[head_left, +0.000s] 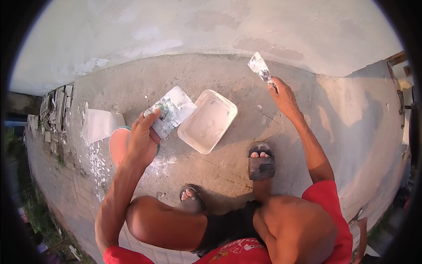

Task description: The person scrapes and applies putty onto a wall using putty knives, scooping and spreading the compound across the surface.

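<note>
My left hand (145, 132) is closed on a flat, white-smeared plate (176, 105), thumb on top, with a greenish stain near the thumb. The plate's right corner overlaps the rim of a white rectangular tub (227, 138) on the ground; whether they touch I cannot tell. A whitish film coats the tub's inside. Out to the right, my right hand (283, 97) grips a putty knife (259, 66) by its handle. Its broad blade points up toward the wall and carries white and dark smears. Below my left hand, a round pinkish container (118, 145) is partly hidden.
A patchy plastered wall (198, 26) rises ahead. White sheet-like material (102, 125) lies left of the container, with white flakes (97, 165) scattered nearby. Stacked thin slabs (56, 112) stand far left. My sandalled foot (261, 160) is below the tub. Another person's limb (361, 235) shows at lower right.
</note>
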A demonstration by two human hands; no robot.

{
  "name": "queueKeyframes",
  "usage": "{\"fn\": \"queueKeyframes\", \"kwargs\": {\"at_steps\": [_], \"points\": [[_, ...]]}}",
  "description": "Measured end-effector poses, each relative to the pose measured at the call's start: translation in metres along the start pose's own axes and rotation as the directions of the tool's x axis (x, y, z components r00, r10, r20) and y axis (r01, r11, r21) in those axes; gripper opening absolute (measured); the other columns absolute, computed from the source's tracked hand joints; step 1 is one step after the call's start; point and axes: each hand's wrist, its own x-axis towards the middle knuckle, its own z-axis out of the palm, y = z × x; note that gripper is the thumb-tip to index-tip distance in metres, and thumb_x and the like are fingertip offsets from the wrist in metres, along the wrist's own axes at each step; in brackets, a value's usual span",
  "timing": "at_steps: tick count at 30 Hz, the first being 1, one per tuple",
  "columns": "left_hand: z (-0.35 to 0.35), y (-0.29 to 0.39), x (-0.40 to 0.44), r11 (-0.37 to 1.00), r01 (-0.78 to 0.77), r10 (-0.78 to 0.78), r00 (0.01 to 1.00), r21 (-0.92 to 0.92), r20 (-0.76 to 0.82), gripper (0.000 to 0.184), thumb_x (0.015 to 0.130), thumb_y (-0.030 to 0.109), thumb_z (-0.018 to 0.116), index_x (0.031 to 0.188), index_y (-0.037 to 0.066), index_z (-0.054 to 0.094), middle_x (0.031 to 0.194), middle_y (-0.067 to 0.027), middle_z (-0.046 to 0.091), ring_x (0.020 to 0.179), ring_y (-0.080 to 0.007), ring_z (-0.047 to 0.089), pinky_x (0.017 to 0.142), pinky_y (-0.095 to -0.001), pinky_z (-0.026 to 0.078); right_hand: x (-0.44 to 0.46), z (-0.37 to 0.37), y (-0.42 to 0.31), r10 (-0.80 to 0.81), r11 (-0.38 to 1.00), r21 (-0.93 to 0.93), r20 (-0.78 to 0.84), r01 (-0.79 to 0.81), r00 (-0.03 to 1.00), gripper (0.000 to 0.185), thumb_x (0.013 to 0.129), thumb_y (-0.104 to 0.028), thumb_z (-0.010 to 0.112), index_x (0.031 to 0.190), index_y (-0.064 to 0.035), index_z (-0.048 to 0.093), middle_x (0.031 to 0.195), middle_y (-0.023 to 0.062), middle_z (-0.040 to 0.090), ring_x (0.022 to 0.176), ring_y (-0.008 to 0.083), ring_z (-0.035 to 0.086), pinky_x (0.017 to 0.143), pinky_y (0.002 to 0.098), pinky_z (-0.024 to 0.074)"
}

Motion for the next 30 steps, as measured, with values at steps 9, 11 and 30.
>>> {"fn": "queueKeyframes", "kwargs": {"at_steps": [9,11,30], "points": [[0.071,-0.005,0.042,0.998,0.058,-0.059,0.997,0.023,0.048,0.034,0.098,0.018,0.06,0.124,0.001,0.045,0.117,-0.0077,0.063,0.104,-0.0155,0.064,0.092,-0.0345,0.052,0.02,0.003,-0.021,0.132,0.789,0.565,0.229,-0.242,0.964,0.029,0.096,-0.028,0.059,0.107,-0.0009,0.057,0.083,0.0065,0.062,0.068,0.0142,0.06,0.06,0.029,0.0477],[0.09,-0.028,0.055,0.995,0.099,-0.099,0.992,0.007,0.072,0.036,0.098,0.019,0.06,0.125,0.001,0.045,0.119,-0.0073,0.062,0.107,-0.0157,0.063,0.094,-0.0353,0.051,0.003,-0.007,-0.036,0.105,0.593,0.767,0.228,-0.245,0.968,0.034,0.095,-0.031,0.063,0.111,-0.002,0.055,0.082,0.0036,0.062,0.066,0.0093,0.058,0.055,0.0242,0.0466],[0.136,-0.078,0.04,0.885,0.451,-0.465,0.841,0.115,0.276,0.036,0.101,0.019,0.055,0.131,0.002,0.046,0.129,-0.0069,0.057,0.118,-0.0182,0.056,0.104,-0.0379,0.044,-0.05,0.013,-0.06,0.284,0.184,0.949,0.196,-0.254,0.939,0.037,0.086,-0.005,0.072,0.115,-0.0012,0.049,0.087,0.0032,0.06,0.064,0.0059,0.055,0.055,0.0234,0.0467]]}}
